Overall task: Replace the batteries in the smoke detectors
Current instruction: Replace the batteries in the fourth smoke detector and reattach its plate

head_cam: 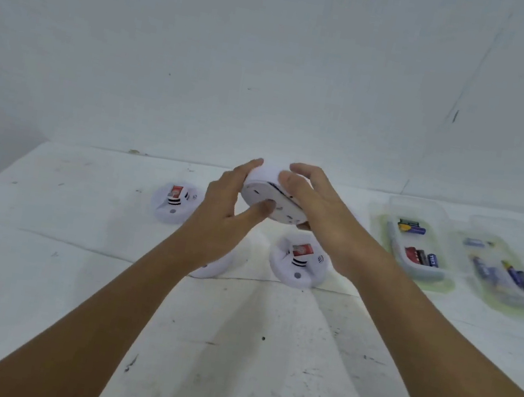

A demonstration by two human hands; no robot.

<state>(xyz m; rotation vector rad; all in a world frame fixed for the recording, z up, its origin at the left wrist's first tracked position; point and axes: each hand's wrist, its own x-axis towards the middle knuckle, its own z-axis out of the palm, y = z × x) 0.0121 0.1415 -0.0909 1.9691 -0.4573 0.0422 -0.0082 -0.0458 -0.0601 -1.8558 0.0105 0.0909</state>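
Hands meet above the white table [70, 271], both clamped on one round white smoke detector [266, 195] that is lifted clear of the surface and tilted, its flat underside turned toward the camera. The left hand [229, 200] grips its left rim, fingers curled over the top edge and thumb pressed on the underside; the right hand [314, 206] wraps the right side, fingertips over the top edge.

Below the held unit, an opened detector [300, 261] lies on the table with a red battery seated in its compartment. Another opened detector [176, 202], also showing a red battery, lies farther left, near the wall. A third white round piece [215, 265] peeks out from under the left forearm (too hidden to say what state it is in).

To the right, well apart from the detectors, two clear plastic trays sit side by side: the nearer tray [418, 243] holds several loose batteries, and the far tray [509, 272] holds more, mostly blue and dark ones.
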